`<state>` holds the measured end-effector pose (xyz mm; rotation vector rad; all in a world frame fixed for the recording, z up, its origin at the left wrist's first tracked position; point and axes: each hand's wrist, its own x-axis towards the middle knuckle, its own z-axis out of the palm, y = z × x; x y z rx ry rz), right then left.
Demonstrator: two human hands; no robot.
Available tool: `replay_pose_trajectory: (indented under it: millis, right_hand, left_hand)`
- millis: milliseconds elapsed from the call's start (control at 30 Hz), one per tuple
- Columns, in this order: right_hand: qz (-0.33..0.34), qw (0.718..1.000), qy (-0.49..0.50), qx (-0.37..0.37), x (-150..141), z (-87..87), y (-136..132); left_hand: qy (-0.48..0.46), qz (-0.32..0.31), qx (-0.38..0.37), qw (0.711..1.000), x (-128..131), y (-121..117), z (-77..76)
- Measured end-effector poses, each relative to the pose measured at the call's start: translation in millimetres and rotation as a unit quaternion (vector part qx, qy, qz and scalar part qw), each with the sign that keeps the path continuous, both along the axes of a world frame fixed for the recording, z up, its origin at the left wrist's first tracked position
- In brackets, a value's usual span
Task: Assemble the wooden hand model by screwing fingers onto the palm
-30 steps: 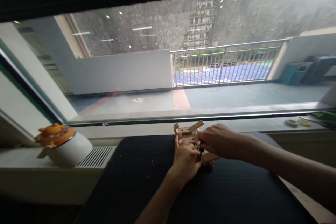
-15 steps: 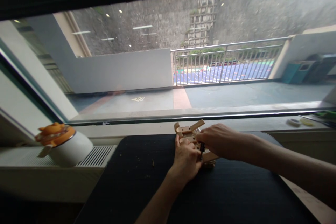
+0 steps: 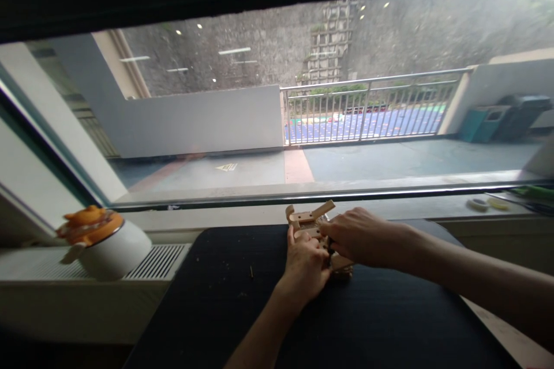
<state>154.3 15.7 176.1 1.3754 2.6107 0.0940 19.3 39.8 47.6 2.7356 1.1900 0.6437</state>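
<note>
A pale wooden assembly (image 3: 305,217) of slats and curved pieces with dark holes or screw heads stands on the black table (image 3: 208,323), near its far edge. My left hand (image 3: 305,259) is closed on its near left side and steadies it. Above its right part is my right hand (image 3: 357,233), fingers curled around a small dark tool (image 3: 330,244). Most of that tool is hidden by the fingers, so its exact kind does not show. Both hands almost touch, and they cover the middle of the assembly. A thin brass-coloured screw or pin (image 3: 251,272) lies to the left.
On the ledge at the left stands a white pot (image 3: 119,251) with an orange animal-shaped lid (image 3: 90,225), beside a vent grille (image 3: 158,260). Rolls of tape (image 3: 477,204) lie on the right windowsill. A large window closes off the far side. Small crumbs dot the table.
The view has tilted slightly, so the scene sits a little lower. Both hands stay at the wooden assembly; my right hand has turned a little around the dark tool.
</note>
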Motion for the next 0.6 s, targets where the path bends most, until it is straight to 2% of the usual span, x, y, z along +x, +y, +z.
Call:
replay_pose_trajectory:
  millis: [267, 600]
  right_hand:
    - [0.036, 0.998, 0.031, -0.027, -0.7, -5.0, 1.3]
    - [0.003, 1.000, 0.000, -0.006, 2.1, -6.7, 6.7]
  left_hand:
    - [-0.019, -0.001, -0.008, 1.000, -0.2, 0.1, 0.6]
    - [0.006, -0.004, -0.009, 1.000, -1.0, 0.9, -0.8]
